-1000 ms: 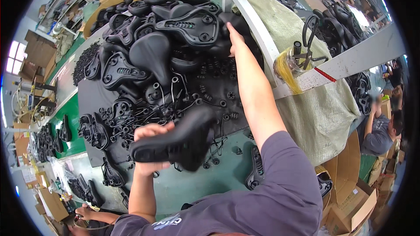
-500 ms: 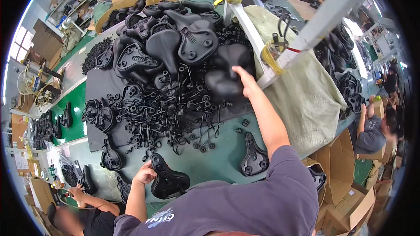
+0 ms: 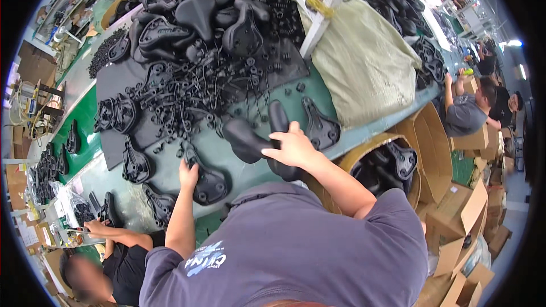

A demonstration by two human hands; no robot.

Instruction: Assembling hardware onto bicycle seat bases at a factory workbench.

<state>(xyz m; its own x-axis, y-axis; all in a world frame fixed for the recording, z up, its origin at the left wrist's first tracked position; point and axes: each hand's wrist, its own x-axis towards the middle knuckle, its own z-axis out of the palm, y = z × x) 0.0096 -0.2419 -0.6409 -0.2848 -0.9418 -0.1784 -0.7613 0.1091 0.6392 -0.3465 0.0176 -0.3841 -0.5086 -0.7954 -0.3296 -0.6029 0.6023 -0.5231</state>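
Observation:
Low at the front of the table, my left hand (image 3: 189,174) is closed on the narrow nose of a black bicycle saddle (image 3: 211,186), whose ribbed underside faces up. My right hand (image 3: 293,146) grips two more black saddles by their noses, one with its smooth top (image 3: 245,139) toward the left and the other (image 3: 278,116) partly hidden behind my fingers. Just right of that hand, an upturned saddle (image 3: 322,125) lies on the green table. Several saddles (image 3: 135,162) rest left of my left hand.
A heap of saddles (image 3: 196,14) and a tangle of black metal clamp parts (image 3: 187,88) cover the table's far side. A white post (image 3: 314,37) and a pale sack (image 3: 364,59) stand right. A carton (image 3: 364,165) holds saddles. A co-worker (image 3: 94,267) sits at lower left.
My right hand has come back from the pile toward me, bringing two saddles. My left hand's saddle now lies flatter on the table. The whole view has shifted.

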